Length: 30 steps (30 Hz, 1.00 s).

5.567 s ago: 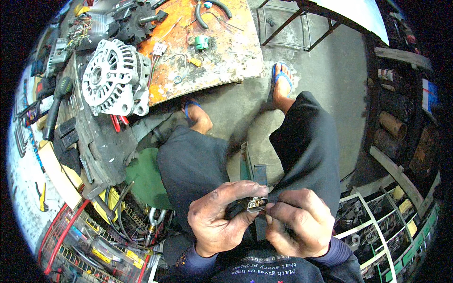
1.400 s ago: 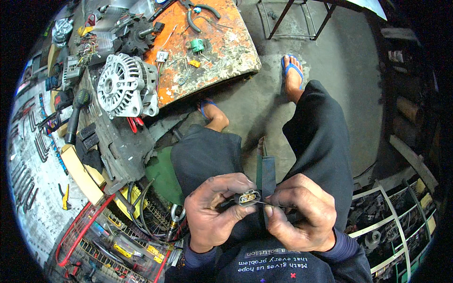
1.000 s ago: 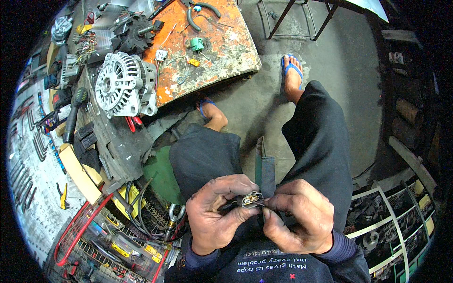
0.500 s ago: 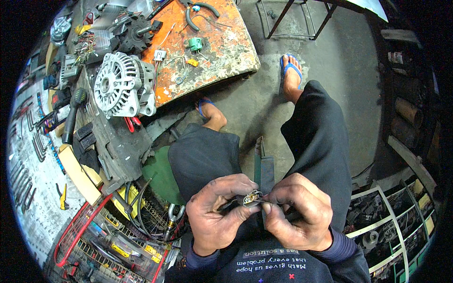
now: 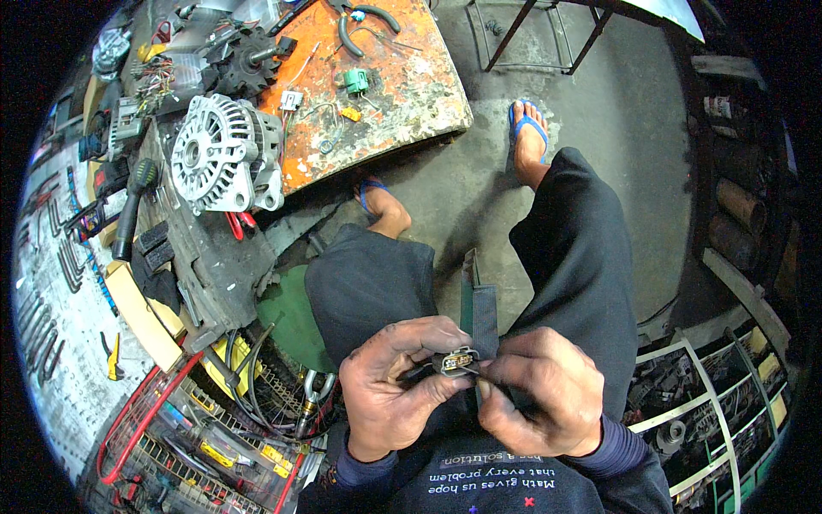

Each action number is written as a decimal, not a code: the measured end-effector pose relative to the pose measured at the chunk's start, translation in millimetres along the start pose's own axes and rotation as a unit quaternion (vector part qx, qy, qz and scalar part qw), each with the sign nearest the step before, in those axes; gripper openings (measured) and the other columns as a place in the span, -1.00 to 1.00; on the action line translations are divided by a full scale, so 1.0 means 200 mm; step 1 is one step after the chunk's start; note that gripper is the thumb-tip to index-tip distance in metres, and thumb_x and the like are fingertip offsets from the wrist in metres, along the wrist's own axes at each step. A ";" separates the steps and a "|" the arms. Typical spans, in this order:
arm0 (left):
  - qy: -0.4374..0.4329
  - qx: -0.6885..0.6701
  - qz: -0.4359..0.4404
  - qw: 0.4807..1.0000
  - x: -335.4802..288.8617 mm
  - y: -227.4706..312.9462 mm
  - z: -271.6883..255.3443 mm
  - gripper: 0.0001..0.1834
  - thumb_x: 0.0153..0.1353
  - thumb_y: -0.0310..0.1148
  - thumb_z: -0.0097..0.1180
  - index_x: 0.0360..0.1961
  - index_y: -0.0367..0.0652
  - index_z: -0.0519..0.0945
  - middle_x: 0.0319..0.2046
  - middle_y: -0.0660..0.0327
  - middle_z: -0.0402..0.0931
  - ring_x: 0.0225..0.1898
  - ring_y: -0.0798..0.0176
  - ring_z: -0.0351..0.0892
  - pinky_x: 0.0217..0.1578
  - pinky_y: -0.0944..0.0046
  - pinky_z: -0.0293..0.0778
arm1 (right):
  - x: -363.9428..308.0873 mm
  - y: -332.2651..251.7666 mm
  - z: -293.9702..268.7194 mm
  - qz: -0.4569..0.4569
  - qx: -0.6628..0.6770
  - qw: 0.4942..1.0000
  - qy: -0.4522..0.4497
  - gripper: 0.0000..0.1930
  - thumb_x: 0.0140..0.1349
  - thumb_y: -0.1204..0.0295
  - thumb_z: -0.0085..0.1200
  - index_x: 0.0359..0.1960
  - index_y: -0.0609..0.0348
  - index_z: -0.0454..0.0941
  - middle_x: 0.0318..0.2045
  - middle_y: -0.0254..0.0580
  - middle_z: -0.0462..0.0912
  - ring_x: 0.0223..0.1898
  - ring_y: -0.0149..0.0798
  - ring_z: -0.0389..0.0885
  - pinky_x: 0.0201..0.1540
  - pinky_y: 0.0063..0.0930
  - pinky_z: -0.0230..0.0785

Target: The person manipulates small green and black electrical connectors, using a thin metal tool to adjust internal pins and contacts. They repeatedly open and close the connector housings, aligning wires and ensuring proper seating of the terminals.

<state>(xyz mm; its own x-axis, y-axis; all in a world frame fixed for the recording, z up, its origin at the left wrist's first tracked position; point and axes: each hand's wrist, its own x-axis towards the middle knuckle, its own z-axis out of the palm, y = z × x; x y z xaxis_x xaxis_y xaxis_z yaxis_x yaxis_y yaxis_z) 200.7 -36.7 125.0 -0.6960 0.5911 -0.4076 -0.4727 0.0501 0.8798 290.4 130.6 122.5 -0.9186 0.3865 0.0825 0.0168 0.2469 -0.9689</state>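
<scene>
Head view: L hand clamped on small connector, gold-ish inside showing. R hand pinches thin rod, thumb & finger closed on it; tip's right by connector, can't tell if touching. Connector's btwn the 2 hands, lower ctr. Upper L: silver alternator beside worn orange tabletop w/ green plug, yellow pc & black-handled tool on it.

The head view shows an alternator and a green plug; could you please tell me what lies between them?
In the head view, a white plug lies between them on the orange table, nearer the alternator than the green plug.
</scene>
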 end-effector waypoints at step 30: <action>0.049 0.031 -0.045 0.997 -0.03 0.01 -0.02 -0.47 0.08 -0.77 0.40 0.09 -0.39 0.51 -0.02 -0.01 0.71 0.05 0.21 0.74 0.11 0.26 0.65 | 0.05 -0.03 -0.06 0.065 -0.063 0.983 -0.158 -0.53 0.18 0.37 0.38 0.16 0.11 0.64 0.02 0.00 0.59 -0.29 -0.06 0.77 -0.38 -0.27 0.70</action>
<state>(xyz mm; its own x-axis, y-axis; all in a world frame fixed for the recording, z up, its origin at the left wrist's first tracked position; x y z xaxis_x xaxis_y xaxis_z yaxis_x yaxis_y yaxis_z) 201.8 -42.4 128.8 -0.7034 0.5012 -0.5041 -0.5033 0.1497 0.8510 285.4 144.6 132.4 -0.9821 0.1309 -0.1353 0.1718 0.3293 -0.9285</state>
